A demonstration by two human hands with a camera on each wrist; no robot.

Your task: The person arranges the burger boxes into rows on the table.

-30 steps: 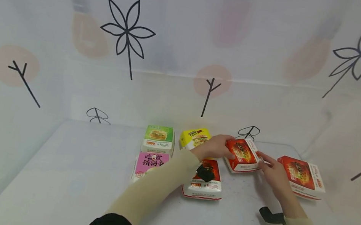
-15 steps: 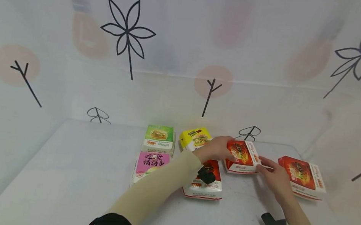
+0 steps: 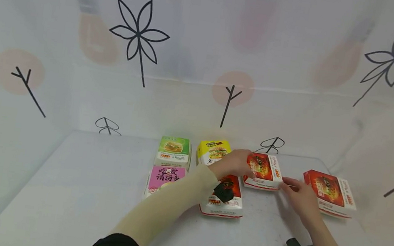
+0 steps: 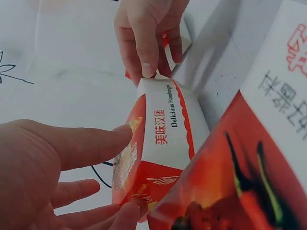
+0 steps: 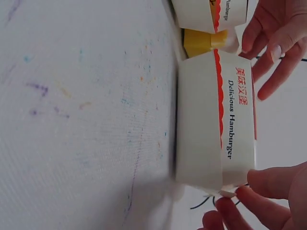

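A red and white hamburger box (image 3: 266, 172) rests flat on the white table, between my hands. My right hand (image 3: 301, 198) pinches its near right corner; in the right wrist view, the thumb and fingers meet at a small flap (image 5: 227, 193). My left hand (image 3: 233, 163) is at the box's left end, its fingers fairly straight. The left wrist view has the left thumb (image 4: 103, 143) extended over the top, with fingertips beside the red end. Just below the left hand stands another red and white box (image 3: 224, 206), partly covered by the wrist camera.
Further right sits a third red and white box (image 3: 329, 192). Behind the left hand is a yellow box (image 3: 213, 150). A green box (image 3: 173, 151) and a pink box (image 3: 163, 179) stand on the left, the pink one partly behind the left sleeve. A patterned cloth (image 3: 184, 108) hangs behind the table.
The held hamburger box was tilted, and has turned level and come down onto the table, slightly leftward. Both hands stayed at its ends. The other boxes have not moved.
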